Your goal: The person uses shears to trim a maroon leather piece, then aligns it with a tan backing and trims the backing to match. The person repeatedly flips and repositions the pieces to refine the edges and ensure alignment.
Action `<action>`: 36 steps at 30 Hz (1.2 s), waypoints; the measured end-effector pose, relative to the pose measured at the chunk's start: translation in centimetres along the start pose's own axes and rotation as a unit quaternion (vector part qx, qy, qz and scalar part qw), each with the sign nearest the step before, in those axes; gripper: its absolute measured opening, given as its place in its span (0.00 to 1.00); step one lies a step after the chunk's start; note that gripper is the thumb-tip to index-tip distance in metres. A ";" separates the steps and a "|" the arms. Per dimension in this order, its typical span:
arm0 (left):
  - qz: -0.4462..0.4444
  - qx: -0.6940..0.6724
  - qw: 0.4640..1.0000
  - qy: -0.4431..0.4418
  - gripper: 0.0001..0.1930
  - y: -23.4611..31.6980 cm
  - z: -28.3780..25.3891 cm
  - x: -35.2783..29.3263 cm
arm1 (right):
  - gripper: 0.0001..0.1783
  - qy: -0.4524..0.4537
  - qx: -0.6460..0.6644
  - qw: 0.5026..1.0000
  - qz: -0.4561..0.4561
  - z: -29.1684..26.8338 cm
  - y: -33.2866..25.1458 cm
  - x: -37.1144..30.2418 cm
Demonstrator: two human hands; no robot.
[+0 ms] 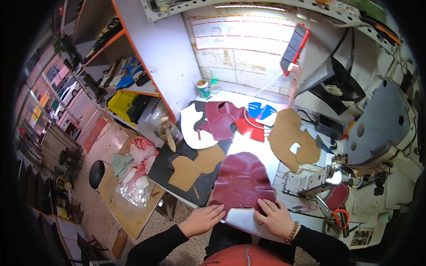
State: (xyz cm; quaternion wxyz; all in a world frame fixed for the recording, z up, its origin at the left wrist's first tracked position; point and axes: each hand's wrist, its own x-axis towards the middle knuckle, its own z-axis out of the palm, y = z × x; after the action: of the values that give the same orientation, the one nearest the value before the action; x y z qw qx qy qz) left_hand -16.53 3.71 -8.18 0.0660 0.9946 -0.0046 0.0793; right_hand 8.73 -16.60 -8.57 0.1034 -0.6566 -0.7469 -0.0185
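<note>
A large dome-shaped maroon leather piece (243,173), wrinkled across its middle, lies on the white worktop near its front edge. Stitched or pressed lines run around two tab-like shapes along its lower end. My left hand (203,221) rests on its lower left corner, fingers stretched out flat. On the lower right corner lies my right hand (276,217), fingers spread over the leather; a bead bracelet circles that wrist. Just left are brown cardboard patterns (184,172) on a black mat. Beyond the leather lie another maroon piece (222,122) and a red piece (251,129).
At the right stands a grey sewing machine (377,124). Orange-handled scissors (333,213) lie beside it. More brown patterns (290,139) spread at the back right. A green tin (203,89) and a small bottle (215,84) stand against the wall. A low wooden table (117,197) holds cloths.
</note>
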 end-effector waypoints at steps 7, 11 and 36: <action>0.018 -0.068 0.992 0.107 0.22 3.5 3.3 6.1 | 0.12 0.007 -0.159 0.987 0.014 -0.5 5.8 4.1; -0.007 -0.128 0.974 0.188 0.11 7.2 5.4 12.8 | 0.13 0.103 -0.021 0.986 0.132 -1.2 6.8 4.1; 0.052 -0.297 0.953 0.001 0.12 5.8 2.9 18.9 | 0.09 0.218 0.524 0.756 0.326 1.1 -0.6 -4.7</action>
State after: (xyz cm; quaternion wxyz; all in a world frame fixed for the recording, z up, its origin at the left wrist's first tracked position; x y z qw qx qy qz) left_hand 2.45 -2.37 -7.27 0.3543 0.9284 -0.0797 0.0783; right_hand 8.55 -21.12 -10.38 0.5915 -0.6815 -0.3372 0.2682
